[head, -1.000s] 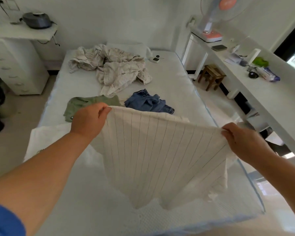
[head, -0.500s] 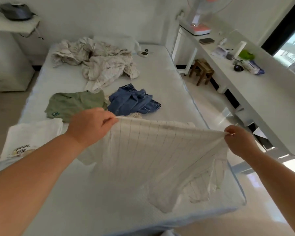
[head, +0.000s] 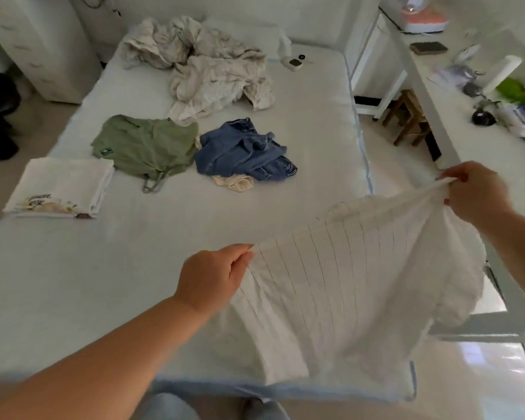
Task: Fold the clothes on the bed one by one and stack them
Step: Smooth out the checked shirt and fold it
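A white shirt with thin dark stripes (head: 346,283) hangs spread over the bed's near right corner. My left hand (head: 212,277) pinches its top edge at the left, and my right hand (head: 476,192) pinches the top edge at the right, held higher. On the bed (head: 103,283) lie a folded white garment with a print (head: 61,186) at the left, a green top (head: 146,147), crumpled blue jeans (head: 246,150) with a small cream piece (head: 234,183) beside them, and a heap of cream cloth (head: 206,68) at the far end.
A small white device (head: 294,63) lies near the far right of the bed. A white desk (head: 497,140) with clutter runs along the right, with a wooden stool (head: 409,119) under it. A white drawer unit (head: 37,47) stands at the far left.
Both hands have carried the striped shirt to the right and nearer me; my left hand is lower. The view has tilted down, so more of the bed and the folded white garment show.
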`<move>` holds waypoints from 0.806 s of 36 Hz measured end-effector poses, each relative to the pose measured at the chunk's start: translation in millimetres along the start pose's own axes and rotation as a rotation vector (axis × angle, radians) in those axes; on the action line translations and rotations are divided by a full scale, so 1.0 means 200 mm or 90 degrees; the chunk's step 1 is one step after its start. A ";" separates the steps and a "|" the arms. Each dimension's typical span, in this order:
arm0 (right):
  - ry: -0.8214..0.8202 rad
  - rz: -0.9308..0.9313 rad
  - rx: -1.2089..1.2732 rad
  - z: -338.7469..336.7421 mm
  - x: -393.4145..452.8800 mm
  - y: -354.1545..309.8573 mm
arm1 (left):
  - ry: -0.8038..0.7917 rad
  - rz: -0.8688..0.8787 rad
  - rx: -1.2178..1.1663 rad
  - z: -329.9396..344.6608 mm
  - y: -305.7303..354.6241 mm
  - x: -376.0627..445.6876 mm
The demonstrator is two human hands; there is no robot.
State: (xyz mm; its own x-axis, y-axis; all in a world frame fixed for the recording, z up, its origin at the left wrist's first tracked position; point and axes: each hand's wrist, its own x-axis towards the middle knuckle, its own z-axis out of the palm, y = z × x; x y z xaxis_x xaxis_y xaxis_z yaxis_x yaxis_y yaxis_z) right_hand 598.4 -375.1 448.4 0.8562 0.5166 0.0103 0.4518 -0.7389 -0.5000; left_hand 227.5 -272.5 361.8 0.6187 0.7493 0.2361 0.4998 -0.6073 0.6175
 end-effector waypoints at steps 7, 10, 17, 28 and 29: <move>-0.131 -0.141 -0.113 0.74 0.12 -0.33 | 0.024 -0.347 0.029 0.21 -0.51 -0.17; -0.196 -0.215 -0.136 1.14 0.09 -0.49 | 0.037 -0.468 0.028 0.29 -0.81 -0.26; -0.282 -0.340 -0.183 2.09 -0.04 -0.82 | 0.108 -0.652 0.021 0.44 -1.52 -0.48; -0.341 -0.407 -0.345 3.09 -0.23 -1.19 | -0.014 -0.782 -0.040 0.54 -2.27 -0.72; -0.358 -0.406 -0.396 3.14 -0.25 -1.20 | -0.060 -0.785 -0.047 0.55 -2.31 -0.72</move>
State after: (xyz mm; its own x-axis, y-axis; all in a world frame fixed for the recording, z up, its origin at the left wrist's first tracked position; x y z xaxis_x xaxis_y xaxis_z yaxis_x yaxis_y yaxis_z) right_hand 290.3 48.8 24.5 0.2462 0.8965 -0.3684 0.9633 -0.2682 -0.0089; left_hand -25.4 -128.8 -38.8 -0.1973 0.7863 -0.5856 0.7461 0.5079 0.4306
